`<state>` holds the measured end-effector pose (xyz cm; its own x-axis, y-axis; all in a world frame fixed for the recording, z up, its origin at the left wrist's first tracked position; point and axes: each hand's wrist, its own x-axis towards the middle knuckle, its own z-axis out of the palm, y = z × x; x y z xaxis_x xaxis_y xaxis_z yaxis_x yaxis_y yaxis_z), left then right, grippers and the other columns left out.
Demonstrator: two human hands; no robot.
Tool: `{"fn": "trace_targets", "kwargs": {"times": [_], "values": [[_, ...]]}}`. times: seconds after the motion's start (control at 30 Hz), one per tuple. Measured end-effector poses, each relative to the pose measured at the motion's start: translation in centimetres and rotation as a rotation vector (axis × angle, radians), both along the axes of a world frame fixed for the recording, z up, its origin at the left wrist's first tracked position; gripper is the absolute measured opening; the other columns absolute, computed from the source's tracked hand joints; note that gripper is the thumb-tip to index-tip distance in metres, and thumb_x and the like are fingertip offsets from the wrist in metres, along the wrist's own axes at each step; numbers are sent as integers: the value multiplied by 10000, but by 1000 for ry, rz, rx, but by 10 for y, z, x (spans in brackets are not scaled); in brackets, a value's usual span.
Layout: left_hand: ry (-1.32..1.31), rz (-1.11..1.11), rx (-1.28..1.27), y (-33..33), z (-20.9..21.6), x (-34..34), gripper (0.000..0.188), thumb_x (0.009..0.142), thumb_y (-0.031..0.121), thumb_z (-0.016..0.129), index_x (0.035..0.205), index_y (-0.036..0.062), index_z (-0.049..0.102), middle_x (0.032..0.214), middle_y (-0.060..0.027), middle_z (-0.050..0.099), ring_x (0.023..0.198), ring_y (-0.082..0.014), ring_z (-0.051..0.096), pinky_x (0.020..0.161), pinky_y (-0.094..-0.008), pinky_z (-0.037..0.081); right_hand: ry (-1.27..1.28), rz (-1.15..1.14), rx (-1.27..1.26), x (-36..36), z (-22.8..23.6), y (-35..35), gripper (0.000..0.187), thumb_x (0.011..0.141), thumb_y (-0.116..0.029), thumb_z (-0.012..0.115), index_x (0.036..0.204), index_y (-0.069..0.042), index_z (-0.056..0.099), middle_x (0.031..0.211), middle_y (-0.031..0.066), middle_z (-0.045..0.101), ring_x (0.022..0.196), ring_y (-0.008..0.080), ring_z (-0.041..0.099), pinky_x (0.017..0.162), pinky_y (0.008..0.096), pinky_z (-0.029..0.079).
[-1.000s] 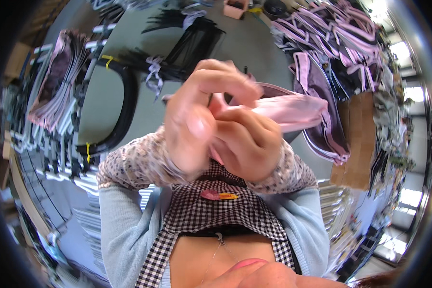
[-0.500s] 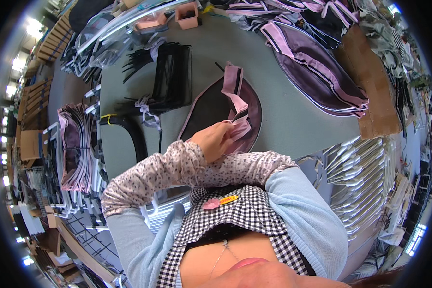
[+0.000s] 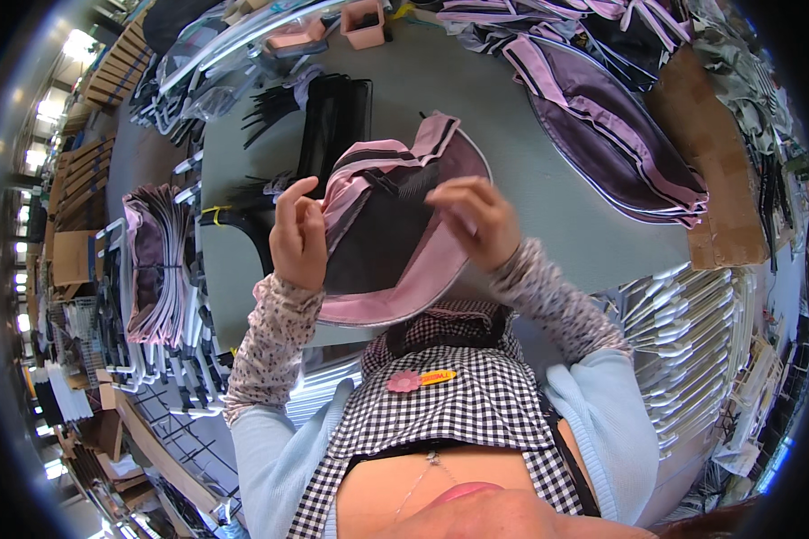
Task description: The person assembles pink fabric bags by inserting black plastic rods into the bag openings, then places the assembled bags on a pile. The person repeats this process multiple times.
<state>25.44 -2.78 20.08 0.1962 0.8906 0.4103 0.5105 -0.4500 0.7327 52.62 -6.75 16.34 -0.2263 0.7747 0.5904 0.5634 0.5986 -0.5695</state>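
Softly rumpled fabric [image 3: 382, 234] — rounded, pink-edged — separates left hand [image 3: 298, 238] and right hand [image 3: 484, 223].

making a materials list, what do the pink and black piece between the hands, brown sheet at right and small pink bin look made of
Pink and black piece: likely cloth, slightly sheeny, since it bunches into soft folds; fibre unclear. Brown sheet: probably cardboard, matte, flat and plain brown. Small pink bin: seemingly moulded plastic, smooth, with stiff, evenly coloured walls.
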Motion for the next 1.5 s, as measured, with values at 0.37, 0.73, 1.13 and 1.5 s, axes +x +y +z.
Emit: {"fn": "trace_targets", "kwargs": {"times": [0.37, 0.73, 1.13, 1.5], "values": [[-53, -344, 146, -76, 83, -22, 582, 830, 582, 660, 822, 0, 654, 783, -90, 665, 699, -215, 613, 651, -328, 471, -148, 478, 42, 22, 48, 65, 795, 773, -698, 588, 1258, -72, 533, 1186, 148, 601, 1136, 353, 565, 1012, 536, 365], [118, -718, 56, -57, 39, -12, 339, 905, 352, 573, 871, 23, 651, 753, -122, 643, 619, -291, 639, 577, -345, 491, -274, 582, 148, -26, 91, 25, 558, 646, -622, 727, 825, -104, 621, 693, 45, 639, 681, 238, 655, 591, 344, 521], [57, -675, -167, -23, -64, -22, 295, 818, 158, 579, 1076, 33, 650, 792, -151, 665, 658, -325, 610, 617, -390, 485, -250, 340, 164, -52, 83, -7, 572, 715, -619, 709, 960, -106, 643, 588, 2, 592, 541, 194, 589, 538, 326, 443], [312, -319, -344, -40, -71, -28, 236, 960, 285, 547, 1009, 100, 686, 779, -96, 676, 716, -247, 668, 622, -319, 516, -566, 138, 93, 7, 68, -6, 292, 802, -432, 691, 818, -140, 697, 515, 19, 574, 501, 178, 599, 496, 324, 458]]}}
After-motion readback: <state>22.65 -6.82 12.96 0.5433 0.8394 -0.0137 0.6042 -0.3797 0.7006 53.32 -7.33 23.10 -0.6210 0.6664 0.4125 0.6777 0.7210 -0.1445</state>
